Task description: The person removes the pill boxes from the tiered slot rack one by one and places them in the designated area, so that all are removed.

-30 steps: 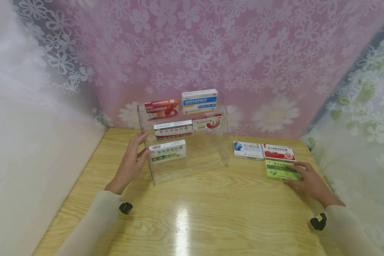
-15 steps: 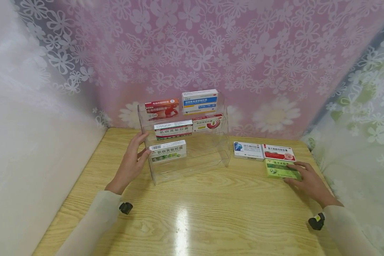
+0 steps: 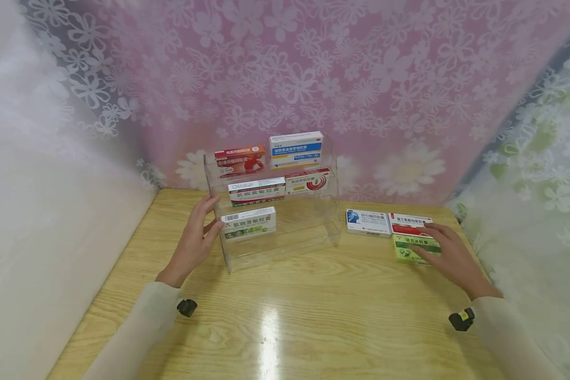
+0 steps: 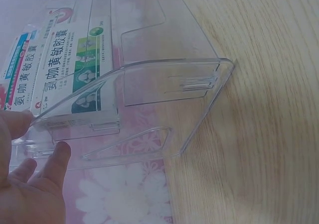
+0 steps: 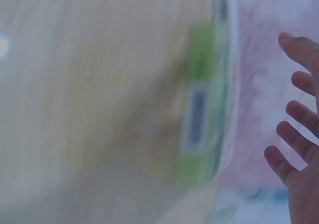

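Observation:
My left hand [image 3: 193,240] grips the left side edge of a clear plastic tiered display rack [image 3: 292,252], thumb at the front edge and fingers against the side panel. Nearest that thumb, a white and green medicine box [image 3: 249,224] stands on the bottom tier. Over at the right, my right hand [image 3: 451,258] is above a light green medicine box [image 3: 402,252] lying on the table, partly covering it. In the right wrist view its fingers [image 5: 299,139] are spread apart, with nothing between them; the green box is blurred there.
A red and white box [image 3: 404,224] and a blue and white box [image 3: 368,224] lie behind the green one. The rack's middle tier bears two boxes, a white one [image 3: 257,192] and a red-swirl one [image 3: 309,182]. An orange box [image 3: 239,162] and a blue-striped box [image 3: 296,152] stand on top.
My right hand has let go of the green box's right end and moved up and left over it. The left hand and the rack stay put.

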{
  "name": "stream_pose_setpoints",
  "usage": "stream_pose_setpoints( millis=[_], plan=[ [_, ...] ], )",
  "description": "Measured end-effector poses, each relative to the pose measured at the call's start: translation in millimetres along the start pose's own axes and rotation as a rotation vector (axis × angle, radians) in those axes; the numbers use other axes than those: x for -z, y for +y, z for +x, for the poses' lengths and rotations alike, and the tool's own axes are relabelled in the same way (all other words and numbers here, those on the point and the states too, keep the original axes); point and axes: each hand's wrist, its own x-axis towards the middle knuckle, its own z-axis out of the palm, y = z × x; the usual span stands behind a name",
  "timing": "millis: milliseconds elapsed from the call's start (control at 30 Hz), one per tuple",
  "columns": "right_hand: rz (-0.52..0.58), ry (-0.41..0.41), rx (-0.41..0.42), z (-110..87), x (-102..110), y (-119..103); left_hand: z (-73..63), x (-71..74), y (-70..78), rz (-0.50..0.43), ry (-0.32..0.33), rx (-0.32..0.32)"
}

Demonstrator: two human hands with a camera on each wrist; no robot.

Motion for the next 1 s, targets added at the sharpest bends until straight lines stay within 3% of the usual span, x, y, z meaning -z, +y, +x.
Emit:
stream_pose_setpoints(
  millis=[267, 533, 767, 1000],
  plan=[
    [0.054, 0.022, 0.142, 51.9, -9, -75, -1.3, 0.4, -0.4, -0.010, -0.004, 0.010],
    [0.323, 0.044, 0.299, 104.1, -30, -167, -0.4, 1.1, 1.6, -0.008, -0.008, 0.002],
    [0.510, -0.079, 0.298, 128.0, -66, -234, 0.9, 1.9, 2.9, -0.006, -0.010, -0.005],
    [0.553, -0.175, 0.274, 138.9, -103, -266, 0.3, 1.2, 3.9, -0.004, -0.003, -0.019]
  ],
)
